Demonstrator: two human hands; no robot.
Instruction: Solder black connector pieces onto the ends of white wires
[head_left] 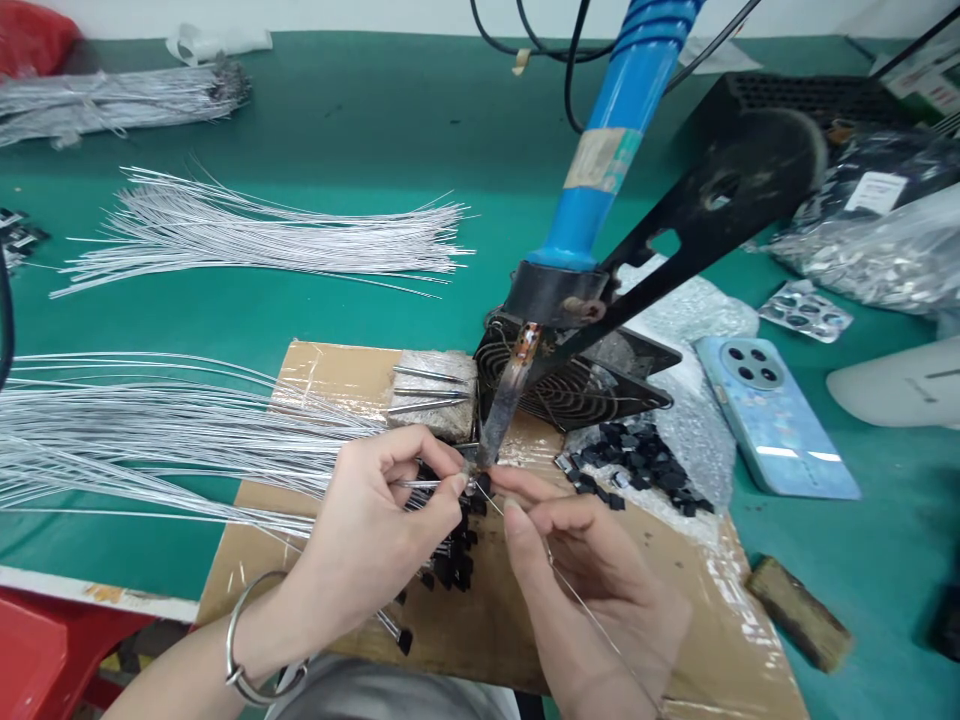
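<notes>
My left hand (390, 510) pinches a thin silvery wire between thumb and forefinger, its end just under the tip of the soldering iron (574, 200). The blue-handled iron is clamped in a black stand (720, 200), pointing down. In my right hand (592, 590), thumb and fingers are closed on a strand of solder wire (592, 618), which runs up to the same tip. What sits right at the tip is small and partly hidden by my fingers. Below lie several wires ending in black connectors (454, 565). A wire bundle (187, 430) extends left from my left hand.
Cardboard (600, 640) covers the green table (360, 120) under my hands. A black fan (585, 380) stands behind the iron tip. To the right are loose black connectors (649, 465), a blue phone (780, 415) and a brown block (799, 610). Another wire bundle (285, 230) lies behind.
</notes>
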